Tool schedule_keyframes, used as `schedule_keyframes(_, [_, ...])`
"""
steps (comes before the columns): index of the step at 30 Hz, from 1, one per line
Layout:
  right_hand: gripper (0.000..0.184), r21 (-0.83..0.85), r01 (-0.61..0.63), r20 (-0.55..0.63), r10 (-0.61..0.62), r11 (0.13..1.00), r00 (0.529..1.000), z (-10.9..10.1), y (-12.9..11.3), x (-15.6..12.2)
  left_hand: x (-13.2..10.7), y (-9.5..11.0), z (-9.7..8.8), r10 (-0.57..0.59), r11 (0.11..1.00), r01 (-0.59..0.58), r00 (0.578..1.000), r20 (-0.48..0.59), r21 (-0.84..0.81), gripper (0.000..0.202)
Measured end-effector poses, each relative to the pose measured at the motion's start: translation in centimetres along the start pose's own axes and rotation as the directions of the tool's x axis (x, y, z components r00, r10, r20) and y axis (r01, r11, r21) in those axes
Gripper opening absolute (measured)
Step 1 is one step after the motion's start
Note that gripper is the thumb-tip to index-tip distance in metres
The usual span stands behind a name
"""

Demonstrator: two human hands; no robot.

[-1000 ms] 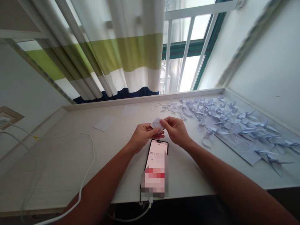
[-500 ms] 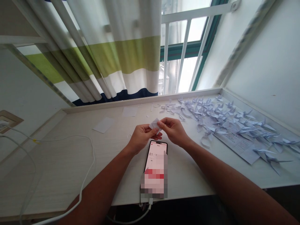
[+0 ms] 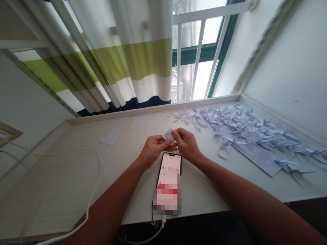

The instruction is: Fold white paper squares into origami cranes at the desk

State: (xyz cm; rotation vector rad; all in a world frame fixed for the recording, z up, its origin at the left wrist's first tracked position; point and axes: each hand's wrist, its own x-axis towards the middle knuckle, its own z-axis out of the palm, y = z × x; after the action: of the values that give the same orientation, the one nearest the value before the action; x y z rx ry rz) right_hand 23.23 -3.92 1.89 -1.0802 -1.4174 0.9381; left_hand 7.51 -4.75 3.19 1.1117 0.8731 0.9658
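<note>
A small folded piece of white paper [image 3: 168,134] is pinched between my two hands, just above the far end of the phone. My left hand [image 3: 153,149] grips its lower left side, thumb on top and fingers underneath. On the right edge, my right hand [image 3: 186,141] holds it between thumb and fingers. The phone [image 3: 169,177] lies below my hands with a timer on its lit screen, its lower part blurred out. The underside of the folded paper is hidden by my fingers.
Many folded paper cranes [image 3: 230,122] spread over the right side of the white desk [image 3: 63,183], some on a printed sheet [image 3: 255,156]. Two blank paper squares [image 3: 111,136] lie at the left back. A white cable [image 3: 100,170] loops across the left side.
The view has shifted slightly. My right thumb and fingers have moved a little along the folded paper's right edge; both hands still hold it.
</note>
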Motion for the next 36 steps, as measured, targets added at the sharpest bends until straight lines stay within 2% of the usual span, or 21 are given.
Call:
schedule_keyframes(6, [0.04, 0.037, -0.006, -0.014, 0.006, 0.999, 1.0, 0.1, -0.5, 0.0, 0.1, -0.1, 0.3, 0.096, 0.992, -0.09, 0.992, -0.08, 0.084, 0.04])
schedule_keyframes(13, [0.041, 0.066, 0.032, 0.094, -0.038, 0.997, 0.995, -0.4, -0.9, 0.1, -0.2, 0.3, 0.4, 0.132, 0.986, -0.122, 0.987, -0.086, 0.112, 0.04])
schedule_keyframes(17, [0.039, -0.001, 0.071, 0.029, -0.071, 0.997, 0.997, -0.5, -0.8, 0.0, -0.1, -0.1, 0.5, 0.125, 0.987, -0.117, 0.99, -0.071, 0.111, 0.042])
schedule_keyframes(21, [0.043, 0.162, -0.05, 0.06, 0.041, 0.985, 0.997, -0.6, -0.6, 0.2, 0.0, -1.1, 0.5, 0.186, 0.97, -0.17, 0.979, -0.08, 0.175, 0.044])
schedule_keyframes(23, [0.042, 0.189, -0.095, 0.081, 0.081, 0.977, 0.993, -0.6, -0.4, 0.4, 0.0, -1.4, 0.3, 0.243, 0.938, -0.203, 0.963, -0.115, 0.282, 0.046])
schedule_keyframes(25, [0.041, 0.154, -0.11, 0.044, 0.105, 0.982, 0.994, -0.6, -0.3, 0.5, 0.0, -1.5, 0.0, 0.388, 0.822, -0.279, 0.913, -0.13, 0.496, 0.045])
schedule_keyframes(26, [0.042, 0.138, -0.121, 0.02, 0.12, 0.983, 0.993, -0.6, -0.3, 0.5, 0.0, -1.6, -0.1, 0.483, 0.711, -0.325, 0.87, -0.098, 0.624, 0.044])
schedule_keyframes(28, [0.042, 0.149, -0.159, -0.011, 0.162, 0.976, 0.987, -0.6, -0.4, 0.6, 0.1, -1.5, -0.4, 0.64, 0.421, -0.389, 0.767, 0.036, 0.82, 0.043])
schedule_keyframes(30, [0.039, 0.203, -0.197, -0.008, 0.203, 0.959, 0.979, -0.6, -0.6, 0.5, 0.2, -1.4, -0.6, 0.705, 0.172, -0.417, 0.685, 0.184, 0.892, 0.045])
schedule_keyframes(31, [0.038, 0.233, -0.213, -0.002, 0.22, 0.949, 0.975, -0.6, -0.7, 0.5, 0.2, -1.4, -0.7, 0.717, 0.09, -0.423, 0.656, 0.236, 0.902, 0.045])
schedule_keyframes(33, [0.038, 0.289, -0.246, 0.026, 0.249, 0.925, 0.968, -0.6, -0.9, 0.6, 0.3, -1.2, -0.9, 0.734, -0.006, -0.431, 0.611, 0.297, 0.902, 0.04])
schedule_keyframes(36, [0.047, 0.339, -0.31, 0.119, 0.287, 0.888, 0.951, -0.7, -1.1, 0.6, 0.3, -1.0, -1.1, 0.751, -0.038, -0.458, 0.574, 0.328, 0.888, 0.032])
